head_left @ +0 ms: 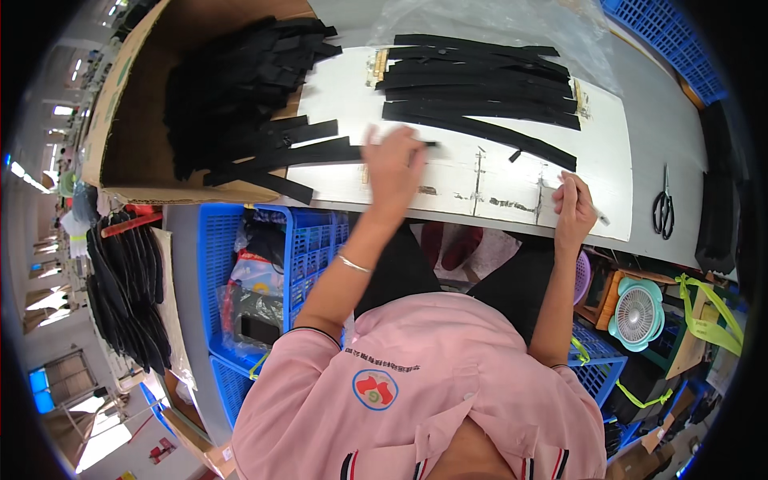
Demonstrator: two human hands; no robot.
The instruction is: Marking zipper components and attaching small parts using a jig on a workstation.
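My left hand (394, 164) is closed at the left part of a white board (448, 180), its fingers around a black zipper (328, 150) that runs from the carton's mouth. A short dark end shows past the fingers, slightly blurred. My right hand (573, 204) is closed near the board's front right, with a slim whitish pen-like stick (601, 216) poking out beside it. Beyond the hands, several black zippers (480, 80) lie side by side across the board. One zipper (512, 142) lies slanted nearest me, its puller hanging out. Dark marks and lines cover the board's front.
An open carton (128, 120) on its side holds a heap of black zippers (232, 88) at the left. Black-handled scissors (663, 210) lie right of the board. Clear plastic film (512, 20) covers the back. Blue crates (216, 280) and a small turquoise fan (638, 312) stand below table level.
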